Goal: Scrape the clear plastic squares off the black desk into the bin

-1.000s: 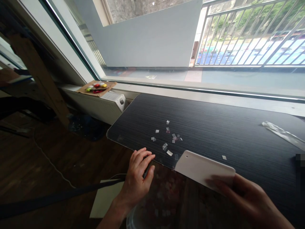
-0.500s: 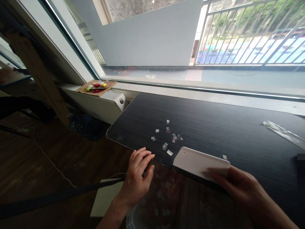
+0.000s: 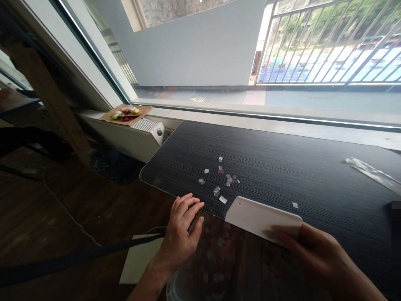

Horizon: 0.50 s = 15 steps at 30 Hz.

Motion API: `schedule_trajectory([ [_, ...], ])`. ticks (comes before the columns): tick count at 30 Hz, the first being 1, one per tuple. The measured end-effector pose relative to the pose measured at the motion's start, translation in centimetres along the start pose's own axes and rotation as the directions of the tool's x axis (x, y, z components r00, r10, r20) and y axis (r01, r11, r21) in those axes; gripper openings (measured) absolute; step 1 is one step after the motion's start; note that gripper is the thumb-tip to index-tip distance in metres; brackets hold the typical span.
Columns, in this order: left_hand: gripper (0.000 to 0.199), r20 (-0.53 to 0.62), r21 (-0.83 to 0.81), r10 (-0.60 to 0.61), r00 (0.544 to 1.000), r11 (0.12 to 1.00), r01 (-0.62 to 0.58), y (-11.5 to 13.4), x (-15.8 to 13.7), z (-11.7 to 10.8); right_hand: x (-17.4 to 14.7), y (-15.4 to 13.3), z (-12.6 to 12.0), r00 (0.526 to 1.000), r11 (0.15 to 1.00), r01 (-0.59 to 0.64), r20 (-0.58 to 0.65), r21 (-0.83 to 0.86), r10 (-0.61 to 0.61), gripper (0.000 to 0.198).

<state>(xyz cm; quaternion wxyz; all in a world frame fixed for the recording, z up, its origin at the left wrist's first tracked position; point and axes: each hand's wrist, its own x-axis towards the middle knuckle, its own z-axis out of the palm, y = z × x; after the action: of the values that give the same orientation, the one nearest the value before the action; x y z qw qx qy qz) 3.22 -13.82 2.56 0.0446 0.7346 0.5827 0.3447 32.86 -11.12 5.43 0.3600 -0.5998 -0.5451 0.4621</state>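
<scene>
My right hand grips one end of a flat white scraper with rounded corners and a small hole. The scraper lies along the near edge of the dark table. My left hand is open at that same edge, its fingers slightly bent and thumb apart. Several small clear and whitish plastic scraps are scattered on the tabletop beyond both hands. A single scrap sits behind the scraper, near my right hand. Below the edge is a clear tub, partly hidden by my left arm, with scraps around it in the dark.
A crumpled clear plastic strip lies at the table's right. Left of the table stands a radiator, with brown cardboard carrying colourful items. A large water bottle is on the floor. A window runs behind the table.
The scraper has come slightly down toward me, tipping over the near table edge, and the lone scrap behind it shows more fully. My left hand has hardly moved.
</scene>
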Motion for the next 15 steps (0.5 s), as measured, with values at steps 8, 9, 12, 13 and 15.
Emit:
schedule_trajectory([
  [8,0.031,-0.006,-0.003,0.008,1.000,1.000,-0.008,0.0,0.0,-0.1,-0.5,-0.7,0.1,0.998,0.995,0.064,0.004,-0.080,-0.064,0.030],
  [9,0.031,-0.006,-0.001,0.008,1.000,1.000,-0.008,0.0,0.0,-0.1,-0.1,-1.0,0.4,0.995,0.990,0.091,-0.024,-0.109,-0.094,0.028],
  [12,0.030,-0.011,0.007,0.012,1.000,1.000,-0.012,0.0,0.0,-0.1,1.4,-1.6,1.4,0.980,0.964,0.172,-0.069,-0.203,-0.189,0.025],
  [13,0.030,-0.014,0.009,0.013,1.000,1.000,-0.013,0.0,-0.1,-0.1,1.8,-1.5,1.5,0.975,0.952,0.200,-0.053,-0.231,-0.217,0.024],
  [15,0.031,-0.021,0.010,0.011,1.000,1.000,-0.011,0.0,-0.1,-0.2,2.2,-0.7,0.8,0.965,0.927,0.252,-0.005,-0.278,-0.263,0.024],
])
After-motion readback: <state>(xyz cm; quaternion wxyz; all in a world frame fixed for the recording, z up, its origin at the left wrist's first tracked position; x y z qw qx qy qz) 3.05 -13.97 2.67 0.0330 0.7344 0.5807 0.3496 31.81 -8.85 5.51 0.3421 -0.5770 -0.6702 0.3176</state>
